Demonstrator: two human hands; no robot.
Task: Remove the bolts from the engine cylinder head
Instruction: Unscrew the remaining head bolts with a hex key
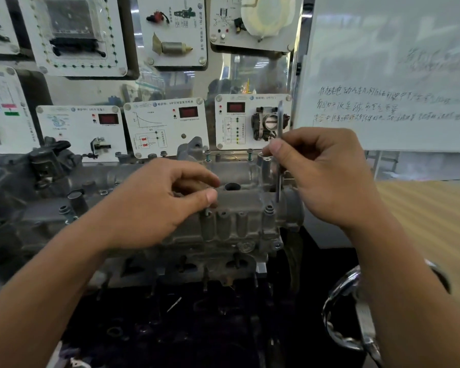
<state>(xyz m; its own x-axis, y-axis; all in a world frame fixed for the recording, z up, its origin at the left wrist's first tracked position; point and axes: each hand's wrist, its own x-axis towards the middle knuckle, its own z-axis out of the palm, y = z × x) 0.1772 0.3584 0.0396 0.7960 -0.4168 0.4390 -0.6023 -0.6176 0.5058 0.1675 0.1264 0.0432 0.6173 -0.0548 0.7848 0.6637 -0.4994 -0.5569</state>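
Starting at the far left, white plastic training panels (80, 131) with red displays and printed diagrams hang on the wall behind the bench. Below them the engine cylinder head (237, 227) lies lengthwise across the view. It is a rough, dull grey metal casting with rounded bosses along its front edge and a dark, rusty flange underneath.

The left hand (154, 205) is over the middle of the head. Its thumb and forefinger are curled together, pinching the top of a small bolt (207, 212) that stands in a boss at the front edge. Just right of the thumb a round bore (232, 186) opens in the top face; its inside is too dark to read. Two rear bolts (208, 155) stand raised along the far edge, and a corner bolt (269, 209) sits at the front right.

Between the hands the top face of the head shows uncovered. The right hand (327, 176) pinches a thin flat steel tool (280, 134) between thumb and forefinger. The tool is held upright, with its lower end just beside the right end of the head. A shiny metal watch band (351, 301) hangs loose at that forearm.

A whiteboard (383, 75) with handwriting fills the upper right. Pale wood-grain tabletop (422, 208) stretches beyond the head's right end, well apart from the casting.
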